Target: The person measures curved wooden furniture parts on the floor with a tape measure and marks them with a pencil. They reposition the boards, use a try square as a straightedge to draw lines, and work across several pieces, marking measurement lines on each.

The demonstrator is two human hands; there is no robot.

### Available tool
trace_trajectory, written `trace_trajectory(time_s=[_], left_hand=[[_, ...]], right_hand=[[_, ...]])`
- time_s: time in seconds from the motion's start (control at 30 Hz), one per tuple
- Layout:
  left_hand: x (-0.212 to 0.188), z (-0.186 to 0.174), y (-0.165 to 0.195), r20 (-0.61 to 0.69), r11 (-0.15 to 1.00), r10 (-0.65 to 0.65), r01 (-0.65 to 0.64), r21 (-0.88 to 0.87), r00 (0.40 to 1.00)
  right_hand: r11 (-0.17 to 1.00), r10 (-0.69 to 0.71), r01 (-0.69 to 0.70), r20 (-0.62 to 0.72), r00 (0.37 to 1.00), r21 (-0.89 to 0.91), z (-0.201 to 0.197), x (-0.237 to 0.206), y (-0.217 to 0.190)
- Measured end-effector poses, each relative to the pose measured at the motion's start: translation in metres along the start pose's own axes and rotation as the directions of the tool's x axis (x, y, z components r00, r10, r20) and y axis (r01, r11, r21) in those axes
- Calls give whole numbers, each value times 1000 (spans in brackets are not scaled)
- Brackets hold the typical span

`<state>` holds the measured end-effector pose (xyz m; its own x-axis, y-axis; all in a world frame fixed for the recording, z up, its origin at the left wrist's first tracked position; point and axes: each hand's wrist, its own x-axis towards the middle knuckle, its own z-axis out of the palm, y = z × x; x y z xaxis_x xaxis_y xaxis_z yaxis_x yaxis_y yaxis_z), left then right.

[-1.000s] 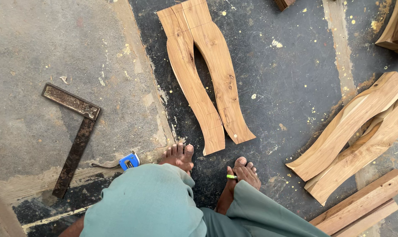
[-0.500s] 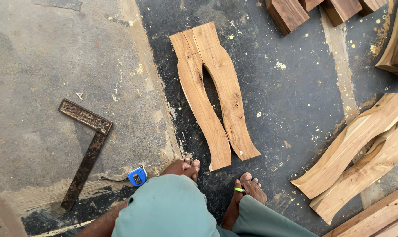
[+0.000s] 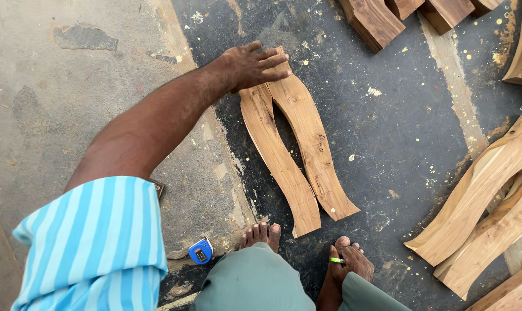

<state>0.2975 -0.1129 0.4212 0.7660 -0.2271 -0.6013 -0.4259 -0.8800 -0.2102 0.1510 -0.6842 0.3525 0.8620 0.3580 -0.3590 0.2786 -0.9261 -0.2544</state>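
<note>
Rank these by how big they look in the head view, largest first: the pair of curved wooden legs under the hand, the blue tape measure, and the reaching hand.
1. Pair of curved wooden legs, lying side by side on the floor.
2. Left hand, resting on the top ends of the legs; it is slightly nearer the camera, but the gap is clear.
3. Blue tape measure, by the bare feet.

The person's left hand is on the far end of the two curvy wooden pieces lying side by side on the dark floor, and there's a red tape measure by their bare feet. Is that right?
Almost. The head view shows the small tape measure by the bare feet is blue, not red. The rest holds: the left hand rests on the far end of the two curved light-brown wooden pieces lying side by side on the dark floor.
</note>
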Motion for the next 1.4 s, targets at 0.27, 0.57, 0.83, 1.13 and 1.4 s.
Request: trace_trajectory(time_s=[0.27,0.57,0.83,1.13,1.4], left_hand=[[38,-11,-8,103,983,95,-109,145,990],[40,-3,-2,107,982,121,-135,132,987],[41,0,-1,87,990,110,-116,77,990],[35,-4,6,77,987,62,-73,145,995],[21,38,40,-45,981,-190,188,-51,981]], right_hand=[[992,-78,88,-111,991,89,2,0,4],[983,-122,139,-134,983,122,1,3,6],[992,-96,101,-74,993,70,0,6,5],[978,-168,183,-152,974,95,-8,4,-2],[988,-152,154,-65,986,28,-7,-4,4]])
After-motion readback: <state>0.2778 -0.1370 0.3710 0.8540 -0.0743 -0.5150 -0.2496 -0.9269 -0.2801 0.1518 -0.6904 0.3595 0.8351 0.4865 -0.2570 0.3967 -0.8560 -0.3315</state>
